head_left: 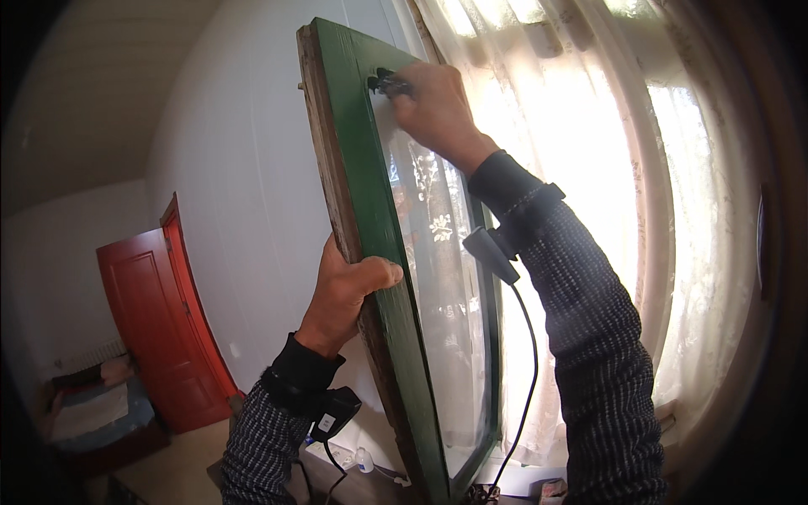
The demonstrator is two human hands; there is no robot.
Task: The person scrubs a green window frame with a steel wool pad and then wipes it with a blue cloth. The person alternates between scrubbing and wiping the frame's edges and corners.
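A window sash with a green-painted wooden frame [362, 160] stands upright in front of me, its outer edge bare, weathered wood. Around that edge my left hand [341, 290] is closed, thumb lying on the green face. Up at the top corner of the glass pane [433, 278], my right hand [439, 108] is closed on a dark crumpled thing [390, 83], perhaps a rag, pressed into the corner where frame and glass meet. Its full shape is hidden by my fingers. White patterns show in the glass.
Sheer pale curtains [581, 252] hang at the right against bright light. Small cabled devices sit on my left wrist [335, 412] and right wrist [491, 255]. Below, a small bottle [364, 459] stands on a surface. A red door [160, 328] and a bed [101, 412] are far left.
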